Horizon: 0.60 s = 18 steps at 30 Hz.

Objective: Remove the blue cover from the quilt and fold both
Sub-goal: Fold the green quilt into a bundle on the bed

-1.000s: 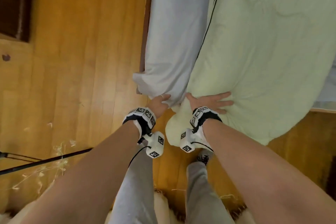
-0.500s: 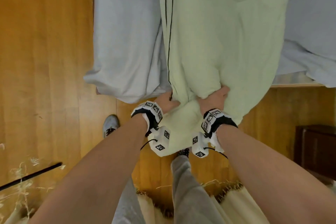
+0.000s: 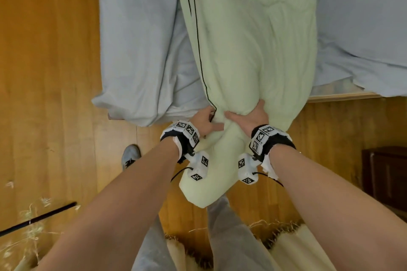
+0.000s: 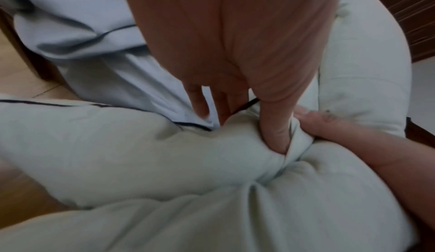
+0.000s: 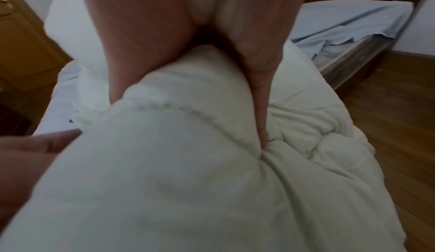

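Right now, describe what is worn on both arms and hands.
Both forearms are bare, with no sleeves, and the hands wear no gloves. The left wrist band and right wrist band are black, faced with white blocks bearing black square-pattern markers. A white camera block hangs under each wrist, also marked, with a thin black cable trailing.

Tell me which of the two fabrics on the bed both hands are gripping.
The pale green quilt with dark piping, bunched by left hand and right hand. The blue cover lies flat beside it.
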Tool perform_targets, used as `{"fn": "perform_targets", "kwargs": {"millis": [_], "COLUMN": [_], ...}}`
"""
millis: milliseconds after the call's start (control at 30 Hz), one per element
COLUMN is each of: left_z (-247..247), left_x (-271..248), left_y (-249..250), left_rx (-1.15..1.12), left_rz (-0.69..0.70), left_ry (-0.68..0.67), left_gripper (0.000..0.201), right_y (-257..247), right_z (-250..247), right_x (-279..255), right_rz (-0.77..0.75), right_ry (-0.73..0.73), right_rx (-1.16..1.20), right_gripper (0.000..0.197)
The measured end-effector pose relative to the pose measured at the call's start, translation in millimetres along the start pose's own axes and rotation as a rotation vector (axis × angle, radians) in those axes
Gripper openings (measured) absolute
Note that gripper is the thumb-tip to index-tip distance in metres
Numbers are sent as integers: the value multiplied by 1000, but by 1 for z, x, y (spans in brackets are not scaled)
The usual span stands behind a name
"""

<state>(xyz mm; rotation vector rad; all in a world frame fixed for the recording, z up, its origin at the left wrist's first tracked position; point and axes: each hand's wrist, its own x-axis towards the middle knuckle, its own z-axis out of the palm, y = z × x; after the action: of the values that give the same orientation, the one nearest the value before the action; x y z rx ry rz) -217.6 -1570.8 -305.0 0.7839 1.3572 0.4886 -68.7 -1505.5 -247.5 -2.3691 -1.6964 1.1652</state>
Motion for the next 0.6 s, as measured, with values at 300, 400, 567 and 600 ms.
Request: {"fn": "perform_targets", "kwargs": {"millis": [300,400,567,600], "left_z": [8,16,15,14], "left_x": [2,-8,-37,-42], "left_y": [-21,-17,-10,-16], "left_rx": [222,274,134,107], "left_rz": [-64,-149,-79,-95], "left_ry": [-48,-8,150,171], "left_gripper": [94,77,49,55], "right_y": [15,31,38,37], "right_z": [-27,-43,-44,-41], "right_x": [1,-3,-7,-10], "right_rz": [1,-28,-118,-136], "right_ry": [136,158,104,81], "right_rx": [-87,-74,-29,-25], "right_gripper": [68,69,72,74]}}
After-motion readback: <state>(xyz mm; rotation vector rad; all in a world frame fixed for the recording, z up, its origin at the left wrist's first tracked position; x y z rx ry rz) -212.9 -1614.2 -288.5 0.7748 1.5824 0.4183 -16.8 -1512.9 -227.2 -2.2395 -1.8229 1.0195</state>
